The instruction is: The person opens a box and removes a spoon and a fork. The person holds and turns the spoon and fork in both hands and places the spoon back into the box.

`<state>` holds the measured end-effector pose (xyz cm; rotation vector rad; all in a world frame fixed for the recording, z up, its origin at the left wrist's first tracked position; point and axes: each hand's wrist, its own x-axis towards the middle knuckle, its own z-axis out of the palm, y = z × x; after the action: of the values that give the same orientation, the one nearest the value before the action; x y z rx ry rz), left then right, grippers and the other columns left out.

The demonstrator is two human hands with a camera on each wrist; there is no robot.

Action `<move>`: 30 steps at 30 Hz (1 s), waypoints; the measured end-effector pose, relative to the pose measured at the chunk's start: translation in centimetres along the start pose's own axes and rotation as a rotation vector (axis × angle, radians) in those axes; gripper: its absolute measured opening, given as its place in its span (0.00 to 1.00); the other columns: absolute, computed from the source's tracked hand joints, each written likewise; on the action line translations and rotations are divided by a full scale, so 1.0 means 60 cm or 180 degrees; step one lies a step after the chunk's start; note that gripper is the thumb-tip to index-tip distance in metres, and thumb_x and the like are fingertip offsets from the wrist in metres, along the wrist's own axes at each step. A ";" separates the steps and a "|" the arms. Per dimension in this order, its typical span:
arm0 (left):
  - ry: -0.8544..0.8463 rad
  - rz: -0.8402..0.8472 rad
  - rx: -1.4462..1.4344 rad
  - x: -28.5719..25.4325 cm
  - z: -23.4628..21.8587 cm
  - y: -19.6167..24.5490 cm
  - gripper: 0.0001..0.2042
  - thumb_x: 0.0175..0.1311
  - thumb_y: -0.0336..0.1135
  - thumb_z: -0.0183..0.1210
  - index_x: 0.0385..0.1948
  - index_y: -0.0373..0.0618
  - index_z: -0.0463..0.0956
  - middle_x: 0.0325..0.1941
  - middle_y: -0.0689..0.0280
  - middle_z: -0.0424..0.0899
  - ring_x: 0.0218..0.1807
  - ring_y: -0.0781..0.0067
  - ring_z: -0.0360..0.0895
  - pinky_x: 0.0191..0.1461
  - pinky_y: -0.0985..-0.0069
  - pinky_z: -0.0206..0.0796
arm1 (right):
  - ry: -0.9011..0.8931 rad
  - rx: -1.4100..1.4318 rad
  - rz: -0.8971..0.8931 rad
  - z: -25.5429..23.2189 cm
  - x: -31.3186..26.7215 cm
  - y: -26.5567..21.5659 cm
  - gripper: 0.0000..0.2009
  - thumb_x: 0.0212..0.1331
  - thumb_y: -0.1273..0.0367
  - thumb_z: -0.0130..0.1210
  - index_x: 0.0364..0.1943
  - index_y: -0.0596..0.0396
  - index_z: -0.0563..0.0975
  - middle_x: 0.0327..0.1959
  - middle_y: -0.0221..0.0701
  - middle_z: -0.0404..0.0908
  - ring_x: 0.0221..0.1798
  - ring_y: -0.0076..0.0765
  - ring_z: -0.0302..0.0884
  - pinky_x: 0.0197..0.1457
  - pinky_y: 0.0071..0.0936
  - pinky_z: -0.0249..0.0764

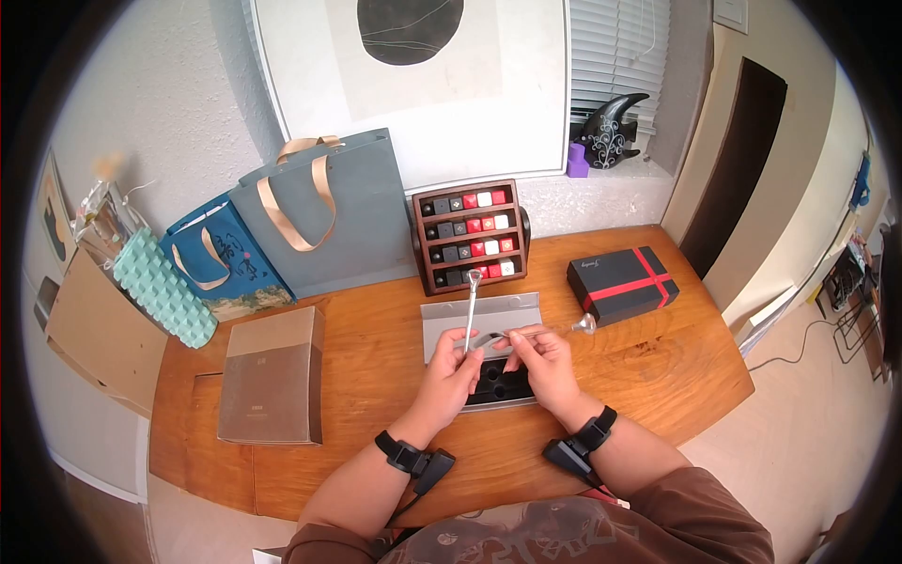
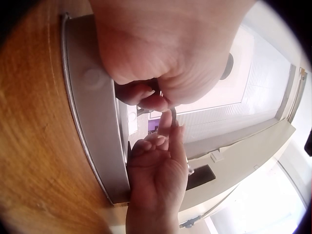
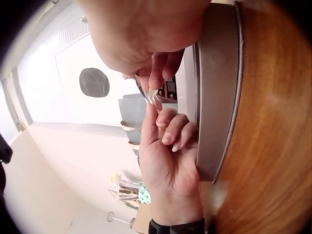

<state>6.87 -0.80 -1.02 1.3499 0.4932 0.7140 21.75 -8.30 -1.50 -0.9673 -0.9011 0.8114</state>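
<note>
"What are the hands doing?"

"Both are partly closed, pinching. The left hand [image 1: 454,374] grips one slim, silvery metal utensil [image 1: 471,312] between thumb and fingers, its rounded end up. The right hand [image 1: 543,365] pinches a second slim, shiny utensil [image 1: 556,330], its rounded end towards the right."

"And their pose?"

"Wrists low, fingertips close together at the centre of the frame. In the right wrist view, narrow metal tines [image 3: 153,99] show at the fingertips; I can't tell whose utensil they belong to."

"What lies beneath?"

"One open grey box [image 1: 442,329] with a black, recessed insert [image 1: 499,384]."

"Further out?"

"One four-tier dark wooden rack [image 1: 420,235] of red, white and black cubes, upper centre. One black box with red ribbon [image 1: 615,282], right; one flat brown box [image 1: 268,395], left. Two paper bags, upper left: one blue [image 1: 211,240], one larger grey [image 1: 362,207]. All stand on one wooden table [image 1: 366,376]."
</note>
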 end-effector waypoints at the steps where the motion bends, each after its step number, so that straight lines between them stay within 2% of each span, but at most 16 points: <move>1: -0.0008 -0.0019 -0.0011 0.001 0.000 -0.001 0.12 0.69 0.33 0.47 0.52 0.44 0.60 0.23 0.71 0.69 0.22 0.85 0.63 0.24 0.87 0.58 | -0.0027 0.0040 0.0034 -0.001 0.001 -0.001 0.07 0.64 0.71 0.50 0.37 0.60 0.76 0.36 0.35 0.82 0.25 0.18 0.72 0.31 0.15 0.72; 14: 0.0054 0.0055 -0.0014 -0.001 0.000 0.001 0.12 0.71 0.34 0.45 0.53 0.44 0.61 0.21 0.71 0.67 0.21 0.85 0.62 0.24 0.87 0.56 | -0.0347 -0.0160 0.0290 -0.003 -0.001 -0.006 0.13 0.65 0.68 0.49 0.50 0.56 0.76 0.43 0.30 0.81 0.29 0.16 0.70 0.36 0.16 0.72; 18: 0.0020 0.0047 0.0013 -0.001 0.000 0.004 0.14 0.71 0.34 0.44 0.55 0.44 0.60 0.21 0.71 0.67 0.21 0.85 0.62 0.24 0.88 0.56 | -0.0439 -0.0282 0.0246 -0.002 -0.002 -0.008 0.14 0.66 0.67 0.48 0.52 0.56 0.76 0.43 0.29 0.81 0.30 0.17 0.70 0.37 0.16 0.72; 21: -0.0001 -0.0026 -0.0037 -0.002 -0.002 0.004 0.16 0.71 0.34 0.43 0.59 0.44 0.59 0.21 0.71 0.67 0.22 0.85 0.62 0.25 0.87 0.56 | -0.0441 -0.0312 0.0237 -0.001 -0.002 -0.010 0.14 0.67 0.68 0.46 0.51 0.60 0.76 0.44 0.33 0.81 0.30 0.18 0.71 0.36 0.17 0.73; 23: -0.0121 -0.0072 -0.0084 -0.002 -0.004 0.005 0.18 0.71 0.34 0.42 0.61 0.46 0.58 0.22 0.70 0.69 0.22 0.84 0.62 0.26 0.87 0.57 | -0.0659 -0.0457 0.0239 -0.002 -0.002 -0.013 0.14 0.67 0.66 0.46 0.53 0.54 0.75 0.46 0.29 0.79 0.32 0.17 0.70 0.38 0.17 0.72; 27: -0.0037 -0.0120 -0.0081 -0.004 0.000 0.009 0.19 0.71 0.33 0.41 0.62 0.46 0.57 0.23 0.69 0.70 0.22 0.84 0.62 0.26 0.87 0.57 | -0.0735 -0.0543 0.0202 -0.003 -0.001 -0.013 0.14 0.68 0.66 0.45 0.53 0.54 0.75 0.48 0.28 0.78 0.32 0.17 0.69 0.38 0.17 0.72; 30: -0.0063 -0.0093 -0.0178 -0.005 -0.002 0.006 0.19 0.71 0.34 0.41 0.63 0.51 0.58 0.23 0.70 0.69 0.23 0.85 0.61 0.26 0.88 0.55 | -0.0778 -0.0534 0.0095 -0.003 0.000 -0.011 0.15 0.68 0.66 0.45 0.53 0.54 0.75 0.48 0.29 0.78 0.32 0.18 0.69 0.37 0.17 0.71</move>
<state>6.52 -0.90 -0.68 1.2939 0.4730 0.6851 22.04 -8.60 -0.93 -1.0435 -1.1829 0.9033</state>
